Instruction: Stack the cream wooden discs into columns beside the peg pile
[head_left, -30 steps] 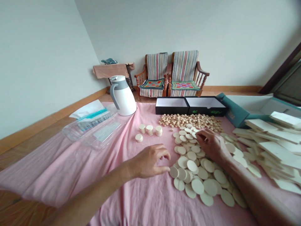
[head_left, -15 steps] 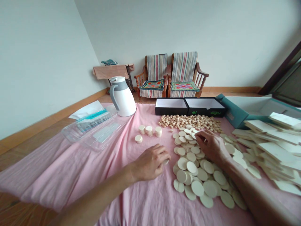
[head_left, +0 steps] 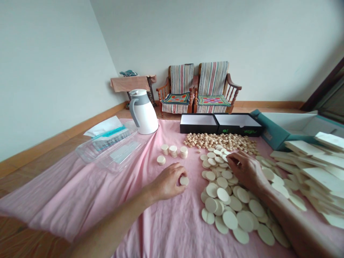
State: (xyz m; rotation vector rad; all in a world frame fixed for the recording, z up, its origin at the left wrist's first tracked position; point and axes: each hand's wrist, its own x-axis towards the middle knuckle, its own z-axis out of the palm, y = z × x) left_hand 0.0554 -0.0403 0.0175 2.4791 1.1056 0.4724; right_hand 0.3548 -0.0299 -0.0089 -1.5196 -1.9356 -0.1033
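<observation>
A pale round disc [head_left: 184, 181] sits in the left grip [head_left: 170, 181], others in a heap [head_left: 223, 194] and four stacks [head_left: 173, 150].

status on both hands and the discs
Left hand pinching disc. Right hand at disc pile, grip unclear. Four short stacks beyond left hand; jug farther back.

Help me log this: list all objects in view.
chairs: 2, brown, back wall
covered table: 1, pink, beside chairs
jug: 1, white, far left
plastic packaging: count unclear, clear, left
paper: 1, white, behind packaging
boxes: 2, black, far edge
large box: 1, teal, right
beads: many, tan, before boxes
loose discs: many, cream, right
disc stacks: 4, cream, centre
boards: many, cream, right edge
cloth: 1, pink, underneath
left hand: 1, holding disc, centre
right hand: 1, at loose discs
</observation>
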